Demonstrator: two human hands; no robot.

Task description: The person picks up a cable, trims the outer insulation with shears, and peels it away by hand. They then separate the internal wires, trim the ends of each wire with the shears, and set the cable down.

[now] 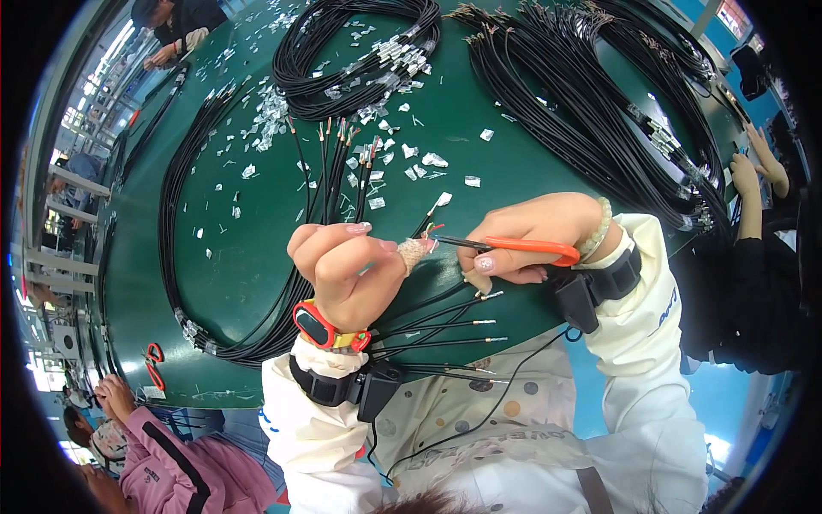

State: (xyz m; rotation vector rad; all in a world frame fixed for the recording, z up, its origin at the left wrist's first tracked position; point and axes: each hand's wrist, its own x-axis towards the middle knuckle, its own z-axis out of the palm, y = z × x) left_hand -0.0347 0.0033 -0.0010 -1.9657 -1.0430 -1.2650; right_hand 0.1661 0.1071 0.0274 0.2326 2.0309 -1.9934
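My left hand (347,267) is closed in a pinch on a thin black cable (422,226). Red and pale wires stick out of its stripped end, beside a thumb wrapped in tan tape. In my right hand (535,218) is a pair of scissors with orange handles (538,247). Their dark blades point left and reach the wires at my left fingertips; whether they touch is too small to tell. Several cables with bared tips (467,324) lie under my hands, ends pointing right. Beyond my left hand stands a cluster of stripped cable ends (334,158), coloured wires showing.
Coiled black cables (291,73) lie at the far side of the green table (235,295), with a large bundle (565,103) at the far right. Foil scraps (270,111) litter the top. Orange-handled scissors (154,367) rest near the left edge. Other people work at both sides.
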